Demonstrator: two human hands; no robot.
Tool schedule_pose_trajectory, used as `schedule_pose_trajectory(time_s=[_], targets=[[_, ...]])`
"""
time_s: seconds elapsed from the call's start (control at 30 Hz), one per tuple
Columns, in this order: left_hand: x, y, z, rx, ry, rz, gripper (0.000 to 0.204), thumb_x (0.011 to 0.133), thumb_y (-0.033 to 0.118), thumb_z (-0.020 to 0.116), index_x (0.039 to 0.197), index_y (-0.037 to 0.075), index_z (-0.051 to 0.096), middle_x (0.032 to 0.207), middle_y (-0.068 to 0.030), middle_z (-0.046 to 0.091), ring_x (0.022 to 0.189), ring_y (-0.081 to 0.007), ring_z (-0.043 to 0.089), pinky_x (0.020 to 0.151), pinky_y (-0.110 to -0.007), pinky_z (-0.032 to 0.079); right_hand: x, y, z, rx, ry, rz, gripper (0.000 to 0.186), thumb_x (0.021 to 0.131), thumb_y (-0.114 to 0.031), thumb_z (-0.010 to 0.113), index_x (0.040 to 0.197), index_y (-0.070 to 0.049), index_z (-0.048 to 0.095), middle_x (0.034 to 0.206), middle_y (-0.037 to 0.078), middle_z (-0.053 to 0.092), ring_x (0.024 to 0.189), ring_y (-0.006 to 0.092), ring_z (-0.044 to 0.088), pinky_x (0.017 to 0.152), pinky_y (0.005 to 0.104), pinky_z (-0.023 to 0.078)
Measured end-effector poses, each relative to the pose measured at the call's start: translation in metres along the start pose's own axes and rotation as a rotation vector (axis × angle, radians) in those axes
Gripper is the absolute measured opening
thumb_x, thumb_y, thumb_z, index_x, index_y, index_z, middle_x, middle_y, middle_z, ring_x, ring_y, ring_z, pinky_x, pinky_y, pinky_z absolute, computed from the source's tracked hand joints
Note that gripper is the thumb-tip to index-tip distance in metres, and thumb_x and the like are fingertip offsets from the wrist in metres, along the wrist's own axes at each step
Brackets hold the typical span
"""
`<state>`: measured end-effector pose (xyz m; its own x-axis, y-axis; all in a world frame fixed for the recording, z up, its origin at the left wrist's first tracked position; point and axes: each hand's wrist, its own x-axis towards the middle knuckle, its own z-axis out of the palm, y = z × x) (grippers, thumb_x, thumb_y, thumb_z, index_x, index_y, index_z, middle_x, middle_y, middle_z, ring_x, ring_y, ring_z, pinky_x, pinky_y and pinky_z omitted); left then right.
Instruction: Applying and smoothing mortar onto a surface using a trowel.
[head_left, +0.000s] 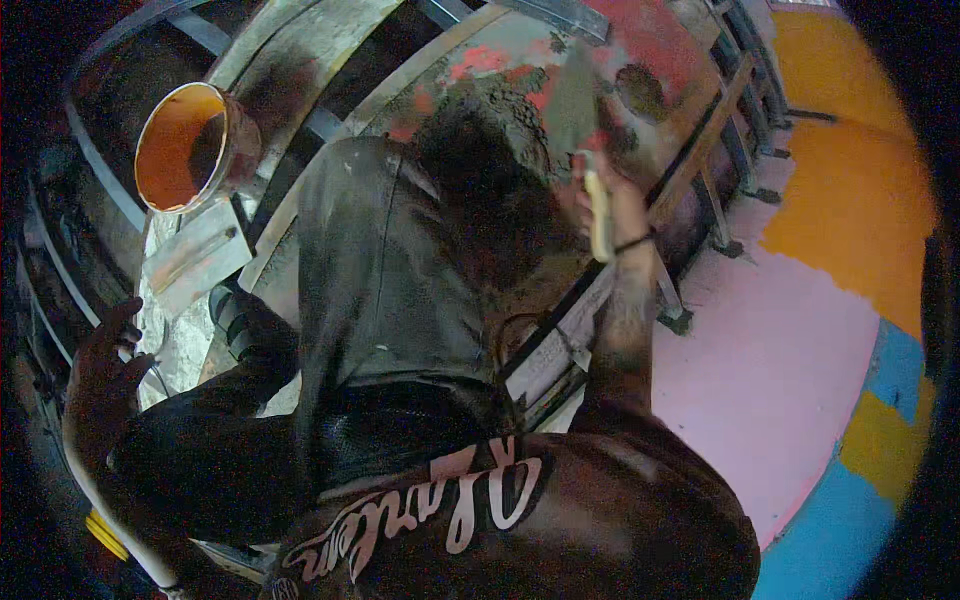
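Gripping trowel [574,115] | right hand [625,207] | pale-yellow handle [599,215] — grey, tapering blade [572,95]

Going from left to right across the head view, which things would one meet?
Round orange-lined bucket, rough dark-grey mortar-like heap, pointed grey trowel with pale handle, smooth pink-painted surface.

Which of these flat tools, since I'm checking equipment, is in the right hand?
The pale-handled trowel; the rectangular one sits beside the bucket.

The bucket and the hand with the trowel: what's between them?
The head view shows a bent knee, then dark lumpy material, between the bucket and right hand.
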<state>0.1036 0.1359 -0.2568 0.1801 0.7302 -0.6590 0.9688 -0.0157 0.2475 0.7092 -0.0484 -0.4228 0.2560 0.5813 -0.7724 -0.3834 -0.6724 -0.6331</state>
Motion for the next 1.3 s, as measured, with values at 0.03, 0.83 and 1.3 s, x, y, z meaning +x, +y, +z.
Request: schedule_pose_trajectory(time_s=[0.03, 0.83, 1.3], targets=[[0.0, 0.0, 0.001, -0.004, 0.011, 0.073, 0.065, 0.082, 0.0, 0.071, 0.144, 0.011, 0.055, 0.109, -0.0134, 0.064, 0.1, -0.0235, 0.059, 0.09, -0.037, 0.05, 0.019, 0.003, 0.003, -0.162, 0.133, 0.034, 0.046, 0.104, -0.051, 0.045, 0.101, -0.01, 0.065, 0.076, 0.005, 0.062, 0.05, 0.0185, 0.053, 0.047, 0.0338, 0.048], [-0.005, -0.002, -0.006, 0.071, 0.116, 0.26, 0.063, 0.082, 0.004, 0.077, 0.141, 0.014, 0.058, 0.11, -0.0132, 0.069, 0.096, -0.0263, 0.065, 0.087, -0.04, 0.053, 0.132, 0.154, 0.035, -0.248, 0.154, -0.051, 0.034, 0.1, -0.029, 0.063, 0.124, -0.006, 0.059, 0.094, 0.01, 0.065, 0.08, 0.0235, 0.063, 0.069, 0.0367, 0.052], [0.003, -0.002, -0.01, -0.035, 0.016, 0.062, 0.066, 0.08, -0.003, 0.073, 0.142, 0.012, 0.058, 0.107, -0.0087, 0.066, 0.094, -0.0185, 0.061, 0.087, -0.034, 0.052, -0.023, 0.062, 0.027, -0.487, 0.521, -0.844, 0.036, 0.092, -0.031, 0.078, 0.107, -0.006, 0.057, 0.077, 0.005, 0.062, 0.054, 0.0124, 0.058, 0.045, 0.0278, 0.047]])
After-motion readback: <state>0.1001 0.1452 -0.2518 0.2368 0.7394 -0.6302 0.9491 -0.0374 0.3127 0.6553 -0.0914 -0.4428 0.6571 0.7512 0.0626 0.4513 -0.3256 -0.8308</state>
